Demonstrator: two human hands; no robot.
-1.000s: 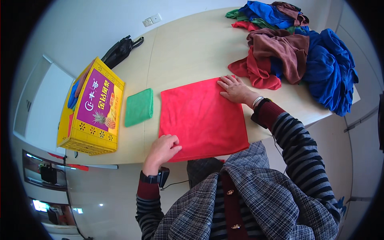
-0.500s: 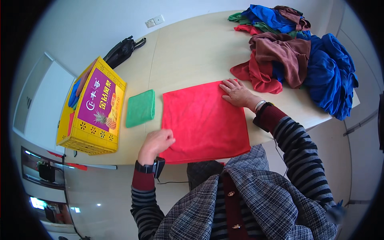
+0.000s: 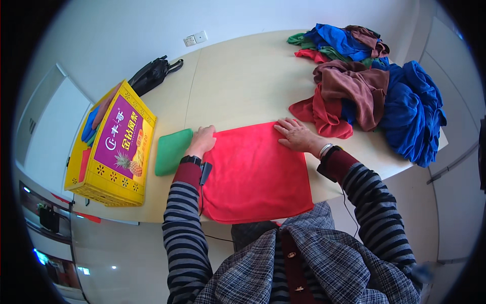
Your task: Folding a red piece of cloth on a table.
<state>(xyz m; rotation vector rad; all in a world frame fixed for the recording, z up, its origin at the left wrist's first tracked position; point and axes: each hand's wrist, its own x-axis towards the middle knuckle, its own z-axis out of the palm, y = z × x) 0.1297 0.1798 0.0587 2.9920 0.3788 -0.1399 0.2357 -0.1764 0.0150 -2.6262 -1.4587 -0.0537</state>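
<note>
Right, on the head view, the red cloth (image 3: 258, 172) lies flat on the pale table (image 3: 243, 81), at the near edge, in front of the person. Up at its far-left corner goes the left hand (image 3: 202, 141), fingers bent and partly hidden; whether they pinch the fabric, I can't tell. The striped left sleeve (image 3: 186, 218) covers part of that edge. Over at the far-right corner, the right hand (image 3: 295, 135) is spread open, palm down, pressing with nothing gripped. Just left sits a folded green cloth (image 3: 172, 152). Next along, the yellow crate (image 3: 106, 187) holds blue, brown and red cloths, mostly concealed by its wall; its purple label (image 3: 109, 144) carries large lettering and a pineapple picture. Far right, a crumpled cloth heap (image 3: 354, 88) overlaps itself, hiding its lower layers.
</note>
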